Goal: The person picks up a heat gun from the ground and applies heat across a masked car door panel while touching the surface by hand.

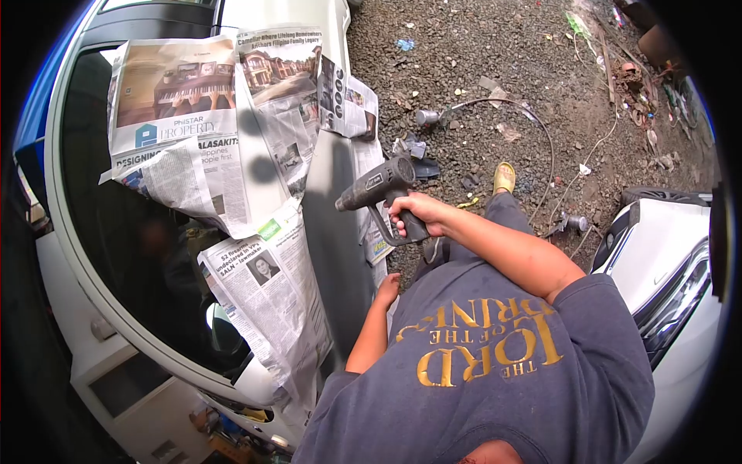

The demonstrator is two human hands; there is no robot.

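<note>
My right hand (417, 215) is wrapped round the grip of a black heat gun (379, 184). Its nozzle points left, over a dark grey patch (336, 240) on the car's side. My left hand (388, 289) hangs low beside the car panel, near the lower part of the grey patch; its fingers are mostly hidden. Newspaper sheets cover the surfaces around the patch: one with a large piano picture (176, 100), one with a picture of houses (280, 73), and a lower sheet with a portrait (263, 271).
Dark car window glass (93, 170) lies left of the paper. Gravel ground (464, 69) stretches beyond, with a curved cable (541, 127), a metal piece (427, 117) and scattered litter. A white vehicle (657, 240) stands at the right. My yellow shoe (504, 178) is on the gravel.
</note>
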